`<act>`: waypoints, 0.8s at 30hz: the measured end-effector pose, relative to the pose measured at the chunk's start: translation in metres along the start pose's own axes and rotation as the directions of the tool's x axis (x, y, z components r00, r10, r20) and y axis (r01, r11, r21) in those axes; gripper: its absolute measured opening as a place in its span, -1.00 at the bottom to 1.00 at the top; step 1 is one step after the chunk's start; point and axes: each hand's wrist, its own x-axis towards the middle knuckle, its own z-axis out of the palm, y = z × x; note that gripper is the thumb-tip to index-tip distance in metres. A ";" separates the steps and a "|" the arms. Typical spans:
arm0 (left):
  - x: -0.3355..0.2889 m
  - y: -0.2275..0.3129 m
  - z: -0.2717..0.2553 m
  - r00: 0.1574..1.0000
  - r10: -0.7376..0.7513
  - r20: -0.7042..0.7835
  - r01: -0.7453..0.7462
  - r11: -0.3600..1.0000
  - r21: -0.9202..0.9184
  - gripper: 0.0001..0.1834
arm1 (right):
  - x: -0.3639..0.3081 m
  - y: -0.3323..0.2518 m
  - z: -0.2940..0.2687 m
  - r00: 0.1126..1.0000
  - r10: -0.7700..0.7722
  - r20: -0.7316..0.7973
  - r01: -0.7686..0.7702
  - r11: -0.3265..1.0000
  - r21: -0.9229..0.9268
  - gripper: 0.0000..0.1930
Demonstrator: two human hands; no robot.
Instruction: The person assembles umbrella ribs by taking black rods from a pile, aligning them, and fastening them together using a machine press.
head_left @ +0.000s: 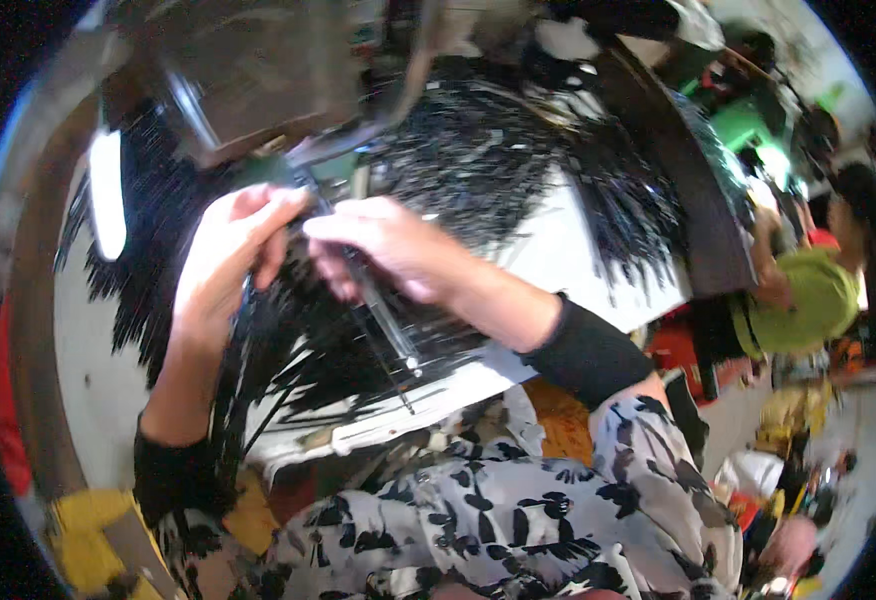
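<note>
In the middle of the view my two hands are close together over a white worktop covered with slim black rods. My left hand (248,235) is closed, thumb and fingertips pinched on the upper part of a slim dark rod. My right hand (388,245) is closed round the same area, just to the right. From beneath it a slim rod with a shiny, greyish lower end (393,335) slants toward me, with a thinner black strand beside it. Motion blurs the fingertips, and what exactly each hand grips is partly hidden. Loose black rods (288,330) lie under both hands.
A brown-grey machine housing (258,90) stands just beyond my hands. A large heap of black rods (468,150) spreads behind and right of them on the white worktop (578,250). A dark upright panel (698,210) borders the right; beyond it works a person in a green top (808,300).
</note>
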 end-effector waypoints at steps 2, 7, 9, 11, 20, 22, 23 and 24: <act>0.000 0.002 0.000 0.998 -0.053 -0.017 0.053 0.998 0.014 -0.76 | -0.009 -0.006 0.002 0.997 0.065 0.043 -0.067 0.998 0.024 -0.77; 0.002 0.006 0.005 0.997 -0.072 -0.036 0.073 0.997 0.020 -0.71 | -0.045 -0.021 -0.013 0.990 0.107 0.090 -0.098 0.991 -0.093 -0.74; 0.002 0.003 0.004 0.995 -0.089 -0.037 0.090 0.996 0.013 -0.70 | -0.062 -0.027 -0.023 0.994 0.104 0.031 -0.098 0.983 -0.153 -0.69; 0.000 0.003 0.002 0.998 -0.070 -0.001 0.070 0.998 0.010 -0.70 | -0.085 -0.044 -0.040 0.997 0.072 -0.038 -0.078 0.974 -0.214 -0.68; 0.004 0.002 0.006 0.997 -0.067 0.046 0.065 0.997 0.033 -0.70 | -0.175 -0.122 -0.164 0.651 -0.493 -0.577 -0.212 0.612 -0.762 -0.70; 0.006 0.001 0.005 0.997 -0.059 0.050 0.058 0.998 0.035 -0.70 | -0.185 -0.127 -0.187 0.536 -0.558 -0.633 -0.340 0.544 -0.767 -0.72; 0.006 0.000 0.006 0.997 -0.055 0.047 0.053 0.998 0.035 -0.70 | -0.194 -0.130 -0.217 0.506 -0.590 -0.629 -0.479 0.414 -0.774 -0.71; 0.007 0.002 0.007 0.997 -0.049 0.055 0.047 0.998 0.036 -0.71 | -0.200 -0.131 -0.237 0.437 -0.669 -0.601 -0.654 0.223 -0.723 -0.68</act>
